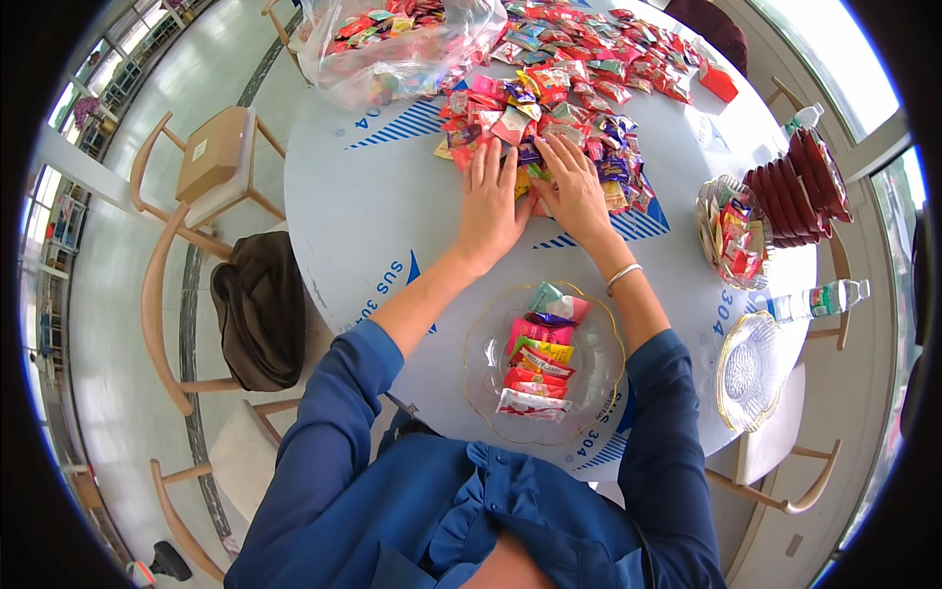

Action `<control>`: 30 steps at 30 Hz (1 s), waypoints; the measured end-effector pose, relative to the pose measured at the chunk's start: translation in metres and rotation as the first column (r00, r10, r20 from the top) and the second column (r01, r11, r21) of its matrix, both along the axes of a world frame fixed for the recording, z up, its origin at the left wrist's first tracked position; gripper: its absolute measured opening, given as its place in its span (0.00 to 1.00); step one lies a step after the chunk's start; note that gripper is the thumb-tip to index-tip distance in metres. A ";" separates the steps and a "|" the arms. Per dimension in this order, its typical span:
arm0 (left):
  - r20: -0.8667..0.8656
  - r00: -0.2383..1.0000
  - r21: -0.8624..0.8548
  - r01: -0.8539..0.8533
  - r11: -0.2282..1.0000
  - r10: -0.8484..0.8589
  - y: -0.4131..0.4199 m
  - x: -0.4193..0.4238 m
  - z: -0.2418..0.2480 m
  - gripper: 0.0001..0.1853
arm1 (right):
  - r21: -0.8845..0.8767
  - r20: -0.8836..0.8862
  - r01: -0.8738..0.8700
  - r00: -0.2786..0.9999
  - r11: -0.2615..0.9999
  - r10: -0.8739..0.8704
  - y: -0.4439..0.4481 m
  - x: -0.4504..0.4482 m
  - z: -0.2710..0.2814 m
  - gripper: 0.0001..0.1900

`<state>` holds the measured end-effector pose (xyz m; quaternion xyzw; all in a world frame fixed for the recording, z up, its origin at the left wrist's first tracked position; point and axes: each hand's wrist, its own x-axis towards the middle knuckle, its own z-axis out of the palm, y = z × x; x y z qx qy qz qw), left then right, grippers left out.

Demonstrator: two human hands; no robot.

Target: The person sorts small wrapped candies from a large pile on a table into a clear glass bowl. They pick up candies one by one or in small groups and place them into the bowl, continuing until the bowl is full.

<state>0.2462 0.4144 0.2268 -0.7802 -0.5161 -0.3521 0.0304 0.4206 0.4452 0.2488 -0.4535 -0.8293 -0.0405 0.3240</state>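
Observation:
My left hand (489,206) and my right hand (576,193) rest side by side at the near edge of a heap of wrapped candies (513,125). Their fingers reach onto red, purple and yellow wrappers, and the thumbs nearly meet. Neither hand appears to hold a candy, though the fingertips partly cover some. Between my forearms, close to my body, sits a clear scalloped glass plate (482,390) with a gold rim. On it several wrapped candies (541,353) lie overlapped in a column, with a white-and-red one nearest me.
A clear plastic bag (390,70) of candies stands at the far left of the round table (353,199). Farther candies (611,55) spread behind the heap. At right are a filled glass dish (736,235), stacked dark-red trays (798,191), a water bottle (817,300) and another glass plate (749,372).

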 end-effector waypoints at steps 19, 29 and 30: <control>0.163 0.986 0.101 -0.061 0.993 0.044 -0.006 -0.004 0.011 0.37 | 0.060 -0.039 0.023 0.999 0.998 -0.021 -0.015 -0.012 0.006 0.19; 0.214 0.977 -0.149 0.041 0.988 -0.009 0.005 -0.018 0.001 0.41 | 0.007 -0.004 -0.056 0.998 0.998 0.056 -0.011 -0.005 -0.001 0.16; 0.250 0.968 -0.114 0.062 0.992 -0.032 0.006 -0.018 0.000 0.42 | 0.018 -0.018 -0.057 0.998 0.998 0.058 -0.012 -0.006 0.001 0.16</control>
